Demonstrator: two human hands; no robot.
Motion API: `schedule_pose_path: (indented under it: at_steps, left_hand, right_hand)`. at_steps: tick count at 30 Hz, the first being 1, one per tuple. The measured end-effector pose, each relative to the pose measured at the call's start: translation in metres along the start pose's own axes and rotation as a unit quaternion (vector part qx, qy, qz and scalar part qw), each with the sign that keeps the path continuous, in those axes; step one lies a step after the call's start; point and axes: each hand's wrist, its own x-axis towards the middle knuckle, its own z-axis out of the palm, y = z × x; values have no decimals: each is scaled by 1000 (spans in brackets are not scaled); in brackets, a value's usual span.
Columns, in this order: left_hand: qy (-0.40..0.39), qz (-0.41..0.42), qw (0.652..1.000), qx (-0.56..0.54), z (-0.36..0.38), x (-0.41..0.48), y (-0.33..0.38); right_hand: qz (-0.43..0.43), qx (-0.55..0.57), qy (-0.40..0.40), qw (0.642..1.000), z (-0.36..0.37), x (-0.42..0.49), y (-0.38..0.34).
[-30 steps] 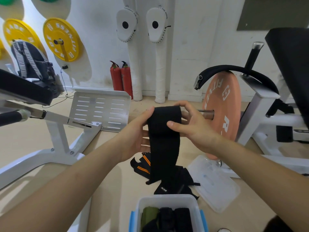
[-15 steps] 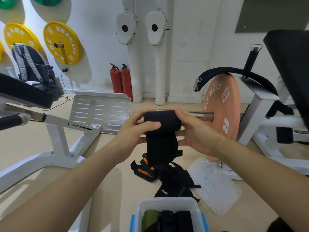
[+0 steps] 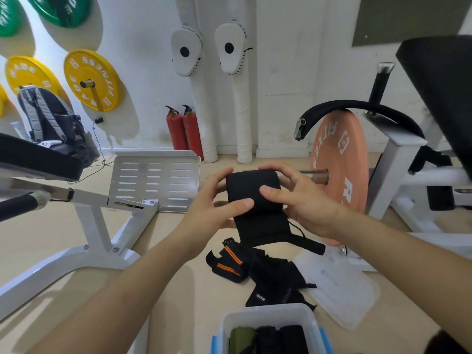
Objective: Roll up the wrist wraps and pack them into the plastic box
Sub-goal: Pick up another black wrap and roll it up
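in a gym, above a tan floor (image 3: 38, 238), a half-rolled black wrap (image 3: 251, 190) lies crosswise between both hands. left hand (image 3: 217, 208) and right hand (image 3: 298, 200) each grip one end, thumbs on its front. the loose tail hangs toward the box (image 3: 268, 315) below, nearer the person.

Your left hand (image 3: 217, 209) and right hand (image 3: 304, 203) hold the partly rolled black fabric wrist wrap (image 3: 251, 191) between them, above the loose pile of black wrist wraps (image 3: 273, 274) on the floor (image 3: 199, 302). Nearer you than the pile stands the clear plastic box (image 3: 268, 312), three rolled wraps (image 3: 268, 338) side by side inside. The flat clear plastic lid (image 3: 339, 287) lies right of the pile, before the salmon-pink weight plate (image 3: 339, 175).
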Motion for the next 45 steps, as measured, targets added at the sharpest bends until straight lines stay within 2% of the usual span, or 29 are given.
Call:
schedule_pose_path:
  at_steps: [5,11,16,21,26,28,30,33,39,43,45]
  left_hand:
    - [-28,-108,989,-98,7,0,3]
    - [1,-66,992,-108,6,2,3]
    - [-7,7,999,-35,2,0,-3]
    - [-46,96,992,75,2,-12,-12]
    - [-85,122,982,120,8,-35,-39]
    - [-99,121,981,113,12,-46,-49]
    - [-107,117,980,121,15,-56,-59]
    - [-109,99,980,138,17,-66,-68]
    - [-99,61,990,77,23,-74,-67]
    - [-81,1,996,31,25,-76,-59]
    - [-75,-11,996,38,24,-76,-59]
  right_hand:
    - [-84,-133,-4,988,3,-6,-1]
    - [-90,-174,-23,980,4,-6,-2]
    - [68,-59,-65,994,2,-6,-9]
    - [186,-38,-84,978,-9,-15,-1]
    - [285,33,-114,951,-17,-33,24]
    - [300,33,-127,945,-20,-40,33]
    - [288,2,-139,948,-21,-46,41]
    - [234,-5,-111,966,-18,-51,50]
    - [127,-65,-80,986,-8,-61,51]
    - [21,-201,-74,977,-4,-68,48]
    - [17,-221,-74,972,-4,-71,47]
